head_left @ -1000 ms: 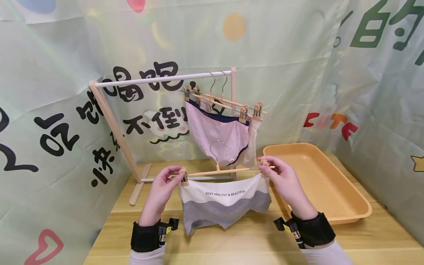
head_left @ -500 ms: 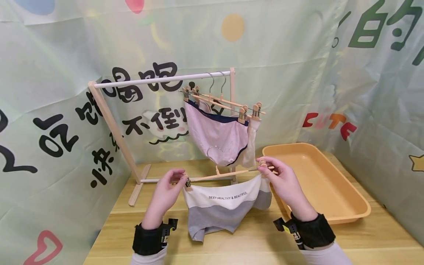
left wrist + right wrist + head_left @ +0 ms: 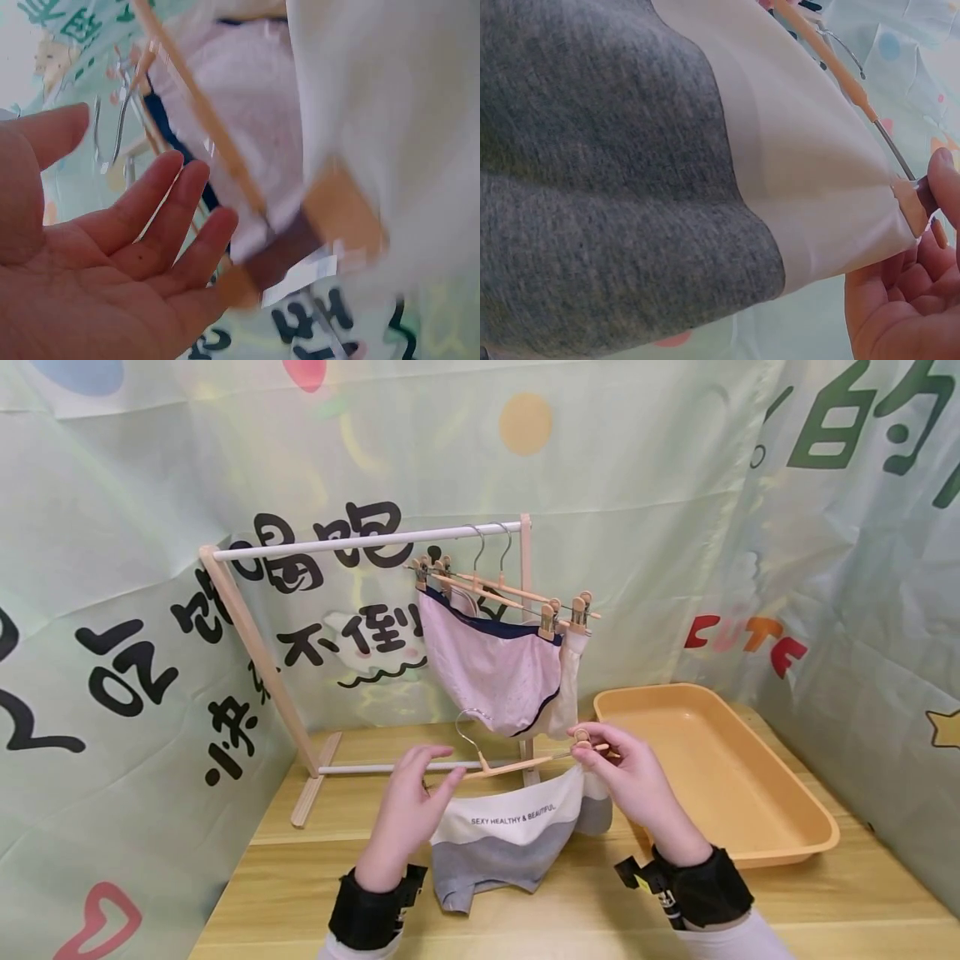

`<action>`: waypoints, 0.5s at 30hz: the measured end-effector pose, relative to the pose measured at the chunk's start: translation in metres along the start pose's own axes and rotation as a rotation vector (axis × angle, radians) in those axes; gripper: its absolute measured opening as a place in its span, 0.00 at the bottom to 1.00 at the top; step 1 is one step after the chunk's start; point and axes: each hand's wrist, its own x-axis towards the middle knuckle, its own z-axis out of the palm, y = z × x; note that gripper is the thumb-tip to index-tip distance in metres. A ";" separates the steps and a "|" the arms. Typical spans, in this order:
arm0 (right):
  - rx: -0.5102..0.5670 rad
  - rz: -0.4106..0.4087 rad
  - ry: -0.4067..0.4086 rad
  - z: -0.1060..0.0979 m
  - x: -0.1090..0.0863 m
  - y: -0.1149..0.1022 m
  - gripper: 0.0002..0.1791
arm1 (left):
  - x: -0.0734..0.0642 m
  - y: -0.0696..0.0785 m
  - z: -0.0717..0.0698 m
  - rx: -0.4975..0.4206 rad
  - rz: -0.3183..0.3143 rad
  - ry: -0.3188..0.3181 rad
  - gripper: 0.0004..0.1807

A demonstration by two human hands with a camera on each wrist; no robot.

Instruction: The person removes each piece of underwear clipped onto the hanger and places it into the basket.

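Bright, softly lit in the head view, with diffuse shadows on the wooden tabletop (image 3: 288,872) and a pale sheen along its near side — slightly stretched toward the frame edges. Hazier in the left wrist view: washed out at upper left, blurred over the clip (image 3: 345,217) and white garment (image 3: 382,97). Crisper in the right wrist view — down to the garment's grey weave.

We look across a pale yellow, wood-grained tabletop (image 3: 277,893), behind which hangs a wrinkled, pale green fabric sheet (image 3: 637,460) bearing a round orange-yellow spot (image 3: 526,423). To the tabletop's left we see a pale green fabric wall (image 3: 82,802) with a red heart outline (image 3: 92,908), and to its right a grey-green fabric wall (image 3: 862,552) with a yellow, dark-edged star (image 3: 947,728).
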 end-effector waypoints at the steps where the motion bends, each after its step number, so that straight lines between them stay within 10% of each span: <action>1: 0.002 -0.005 -0.005 0.001 0.000 0.000 0.13 | -0.001 0.001 0.004 -0.009 -0.001 -0.018 0.21; 15: -0.029 -0.053 -0.043 0.009 -0.006 -0.006 0.13 | -0.003 0.001 0.027 -0.047 -0.018 -0.123 0.23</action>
